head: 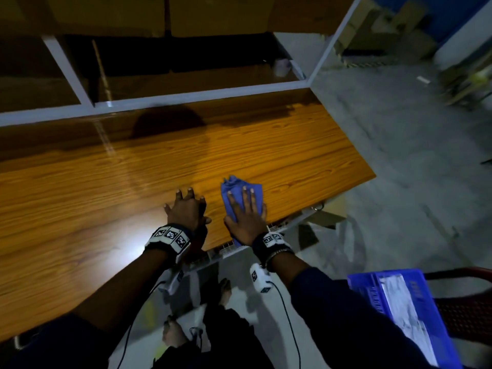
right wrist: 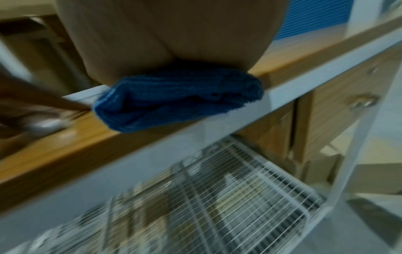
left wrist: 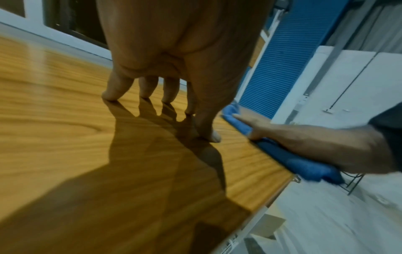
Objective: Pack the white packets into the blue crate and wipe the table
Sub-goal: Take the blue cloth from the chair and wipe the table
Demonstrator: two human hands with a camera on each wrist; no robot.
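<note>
A blue cloth lies on the wooden table near its front edge. My right hand presses flat on the cloth with straight fingers. The cloth's end hangs over the table edge under my palm. My left hand stands beside it on the bare wood, propped on spread fingertips, holding nothing. The blue crate sits at the lower right on a dark chair, with white packets inside it.
A white metal frame borders the table's far side, with dark shelves behind. A wire basket hangs under the tabletop. Grey floor and cardboard boxes lie to the right. My bare feet stand below.
</note>
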